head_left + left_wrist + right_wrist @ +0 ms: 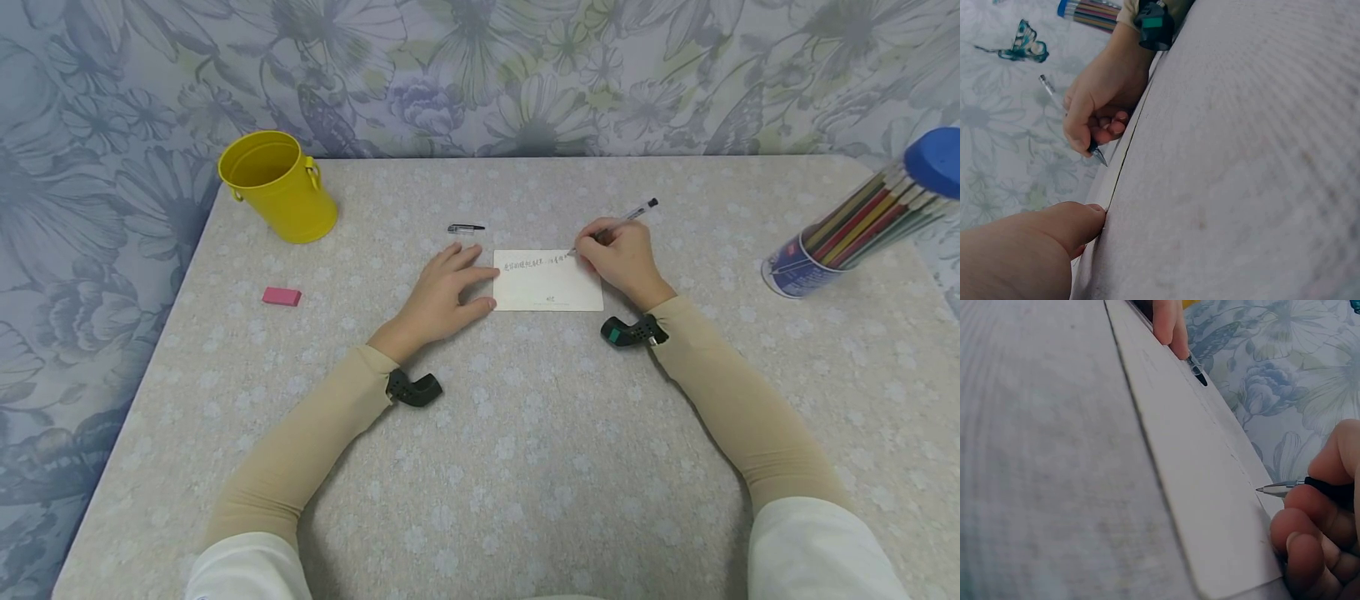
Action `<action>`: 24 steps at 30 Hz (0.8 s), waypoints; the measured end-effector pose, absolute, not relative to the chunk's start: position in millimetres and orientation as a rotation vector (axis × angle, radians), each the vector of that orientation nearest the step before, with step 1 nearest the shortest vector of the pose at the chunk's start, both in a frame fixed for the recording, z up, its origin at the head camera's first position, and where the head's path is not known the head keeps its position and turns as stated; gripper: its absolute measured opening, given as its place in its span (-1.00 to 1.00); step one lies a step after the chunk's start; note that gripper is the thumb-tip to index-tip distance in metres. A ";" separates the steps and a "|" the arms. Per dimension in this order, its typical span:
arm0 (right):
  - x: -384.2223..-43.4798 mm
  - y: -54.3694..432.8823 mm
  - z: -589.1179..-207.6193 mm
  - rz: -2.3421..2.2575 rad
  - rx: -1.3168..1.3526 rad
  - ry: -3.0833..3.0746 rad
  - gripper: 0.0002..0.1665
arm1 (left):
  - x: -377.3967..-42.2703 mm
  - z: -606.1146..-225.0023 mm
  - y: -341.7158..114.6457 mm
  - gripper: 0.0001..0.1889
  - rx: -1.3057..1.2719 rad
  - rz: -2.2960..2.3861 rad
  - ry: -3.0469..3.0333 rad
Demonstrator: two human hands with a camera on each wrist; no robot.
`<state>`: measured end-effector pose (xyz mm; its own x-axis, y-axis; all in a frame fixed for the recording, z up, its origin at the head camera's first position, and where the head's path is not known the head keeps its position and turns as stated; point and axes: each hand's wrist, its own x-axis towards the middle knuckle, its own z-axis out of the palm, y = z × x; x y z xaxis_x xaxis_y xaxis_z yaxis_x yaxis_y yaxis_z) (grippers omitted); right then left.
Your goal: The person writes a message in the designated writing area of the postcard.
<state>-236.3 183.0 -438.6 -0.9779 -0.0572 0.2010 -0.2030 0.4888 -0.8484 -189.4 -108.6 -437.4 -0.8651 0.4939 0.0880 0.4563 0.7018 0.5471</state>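
On the card [540, 287], flat on the table [525, 433], writing [523, 266] is apparently being added with the pen [637, 212] pinched in the right hand [624, 258], while one edge is touched by the left hand [444, 293], loosely spread and gripping nothing, and for the next stroke the card should be kept steady.

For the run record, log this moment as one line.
right hand: grips pen, tip at card | left hand: touches card's left edge | cap: off pen
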 end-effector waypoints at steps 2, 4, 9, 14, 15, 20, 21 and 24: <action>-236.3 183.0 -438.5 1.507 0.217 -2.579 -0.80 | -189.4 -437.5 -108.4 -0.51 0.794 0.882 2.837; -236.3 182.9 -438.5 1.506 0.210 -2.579 -0.80 | -189.5 -437.6 -108.3 -0.51 0.794 0.879 2.837; -236.6 182.7 -438.4 1.482 0.203 -2.597 -0.80 | -189.0 -436.9 -108.3 -0.51 0.792 0.875 2.837; -236.0 182.7 -436.9 1.462 0.221 -2.614 -0.80 | -188.4 -436.4 -108.3 -0.51 0.791 0.875 2.836; -235.9 182.7 -436.7 1.459 0.226 -2.617 -0.80 | -188.4 -436.5 -108.2 -0.51 0.792 0.874 2.837; -236.0 182.8 -436.7 1.484 0.224 -2.611 -0.80 | -188.5 -436.2 -108.0 -0.51 0.792 0.870 2.839; -236.2 182.7 -436.8 1.484 0.222 -2.610 -0.80 | -188.7 -436.3 -107.9 -0.51 0.791 0.872 2.838; -236.5 182.4 -437.0 1.479 0.213 -2.609 -0.80 | -189.4 -436.3 -108.0 -0.51 0.792 0.873 2.837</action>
